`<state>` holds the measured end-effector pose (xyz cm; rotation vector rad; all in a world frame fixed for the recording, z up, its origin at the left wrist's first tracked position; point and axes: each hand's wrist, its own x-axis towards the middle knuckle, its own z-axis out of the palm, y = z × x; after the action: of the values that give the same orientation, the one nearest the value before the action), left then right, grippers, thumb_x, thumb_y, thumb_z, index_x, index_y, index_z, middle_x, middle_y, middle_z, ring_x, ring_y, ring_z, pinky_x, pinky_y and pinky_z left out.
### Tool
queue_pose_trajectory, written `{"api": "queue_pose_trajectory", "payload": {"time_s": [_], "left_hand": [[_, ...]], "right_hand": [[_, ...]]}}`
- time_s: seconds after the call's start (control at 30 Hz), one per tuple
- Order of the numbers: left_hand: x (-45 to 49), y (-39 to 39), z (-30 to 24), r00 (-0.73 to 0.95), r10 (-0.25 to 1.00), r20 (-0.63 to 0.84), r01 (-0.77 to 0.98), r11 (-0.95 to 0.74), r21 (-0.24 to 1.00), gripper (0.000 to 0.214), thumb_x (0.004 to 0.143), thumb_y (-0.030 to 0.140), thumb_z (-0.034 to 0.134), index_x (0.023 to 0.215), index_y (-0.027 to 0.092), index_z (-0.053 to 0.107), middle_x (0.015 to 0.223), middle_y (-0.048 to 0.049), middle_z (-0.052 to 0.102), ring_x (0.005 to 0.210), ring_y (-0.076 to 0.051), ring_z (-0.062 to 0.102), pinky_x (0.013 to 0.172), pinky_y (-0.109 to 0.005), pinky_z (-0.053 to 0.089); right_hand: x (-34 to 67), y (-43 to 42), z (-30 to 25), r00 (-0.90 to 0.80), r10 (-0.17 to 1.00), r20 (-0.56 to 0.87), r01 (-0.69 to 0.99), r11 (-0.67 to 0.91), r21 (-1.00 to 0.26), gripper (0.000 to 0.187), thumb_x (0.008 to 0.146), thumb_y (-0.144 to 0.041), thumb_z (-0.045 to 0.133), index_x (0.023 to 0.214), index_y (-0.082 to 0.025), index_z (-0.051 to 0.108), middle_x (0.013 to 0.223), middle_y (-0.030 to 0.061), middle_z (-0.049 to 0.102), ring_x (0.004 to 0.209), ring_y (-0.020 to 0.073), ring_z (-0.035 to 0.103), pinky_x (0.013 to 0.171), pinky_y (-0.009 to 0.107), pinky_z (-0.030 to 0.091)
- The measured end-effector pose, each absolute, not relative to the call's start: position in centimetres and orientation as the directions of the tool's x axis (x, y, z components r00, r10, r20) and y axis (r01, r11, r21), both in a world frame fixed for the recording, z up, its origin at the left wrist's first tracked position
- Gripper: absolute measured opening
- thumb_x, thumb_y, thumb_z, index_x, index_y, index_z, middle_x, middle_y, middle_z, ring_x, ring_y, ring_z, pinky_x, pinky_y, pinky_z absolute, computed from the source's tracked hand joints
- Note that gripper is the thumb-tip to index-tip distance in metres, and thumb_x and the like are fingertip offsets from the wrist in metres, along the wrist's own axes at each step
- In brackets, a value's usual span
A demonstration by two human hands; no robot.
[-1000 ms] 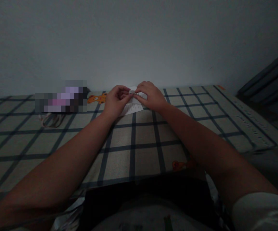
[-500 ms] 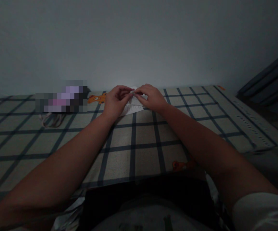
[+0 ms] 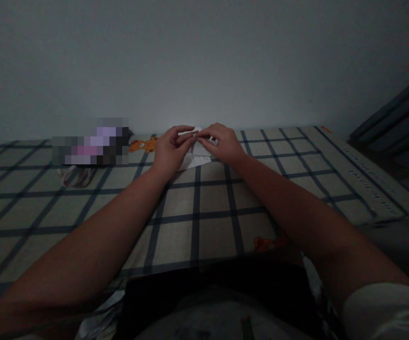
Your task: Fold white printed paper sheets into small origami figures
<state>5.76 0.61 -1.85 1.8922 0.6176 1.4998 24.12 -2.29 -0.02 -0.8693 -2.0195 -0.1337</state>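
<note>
A white sheet of paper [image 3: 197, 160] with printed lines lies near the far side of the checked cloth, partly hidden by both hands. My left hand [image 3: 170, 150] is closed in a pinch at its upper part, with the index finger held slightly apart above. From the other side, my right hand [image 3: 224, 144] pinches at the same place, thumb and index finger together. The fingertips of both hands meet over the paper, which seems folded or layered there. In this dim light, the exact edge between the fingers is hard to make out.
The table is covered by a checked cloth [image 3: 211, 236] with orange bear prints. A blurred-out purple and dark object [image 3: 98, 144] lies at the left, and a looped cable [image 3: 77, 178] sits in front of it. A plain wall [image 3: 204, 61] rises behind. Dark ribbed material [image 3: 402, 123] stands right.
My left fingers have shifted slightly, the index finger lifting a little from the others. Both hands otherwise stay in place over the paper.
</note>
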Motion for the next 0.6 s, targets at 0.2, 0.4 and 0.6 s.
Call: {"api": "queue_pose_trajectory", "payload": {"time_s": [0.2, 0.4, 0.6], "left_hand": [[5.78, 0.62, -1.95, 0.232, 0.708, 0.667, -0.013, -0.683, 0.730, 0.032, 0.078, 0.021, 0.073, 0.109, 0.021, 0.064, 0.106, -0.0049, 0.073, 0.101, -0.019, 0.072, 0.094, -0.033, 0.058], [5.97, 0.25, -1.61, 0.202, 0.741, 0.640, 0.031, -0.658, 0.753, 0.031, 0.077, 0.021, 0.073, 0.107, 0.021, 0.064, 0.104, -0.0053, 0.073, 0.101, -0.020, 0.072, 0.094, -0.035, 0.058], [5.84, 0.48, -1.78, 0.223, 0.732, 0.644, 0.024, -0.665, 0.747, 0.031, 0.077, 0.023, 0.073, 0.107, 0.021, 0.065, 0.103, -0.0053, 0.073, 0.100, -0.019, 0.072, 0.094, -0.035, 0.057]], "right_hand": [[24.02, -2.44, -0.04, -0.339, 0.553, 0.761, 0.649, 0.723, -0.236, 0.021, 0.094, -0.029, 0.055, 0.100, -0.017, 0.071, 0.090, 0.0063, 0.069, 0.086, 0.0179, 0.057, 0.085, 0.035, 0.041], [23.99, -2.66, 0.03, -0.328, 0.575, 0.749, 0.653, 0.711, -0.260, 0.022, 0.094, -0.029, 0.053, 0.101, -0.019, 0.071, 0.092, 0.0063, 0.069, 0.088, 0.0191, 0.057, 0.087, 0.036, 0.041], [23.96, -2.61, 0.09, -0.336, 0.580, 0.742, 0.635, 0.721, -0.277, 0.021, 0.093, -0.030, 0.054, 0.099, -0.018, 0.070, 0.092, 0.0065, 0.068, 0.089, 0.0191, 0.056, 0.087, 0.036, 0.041]]}}
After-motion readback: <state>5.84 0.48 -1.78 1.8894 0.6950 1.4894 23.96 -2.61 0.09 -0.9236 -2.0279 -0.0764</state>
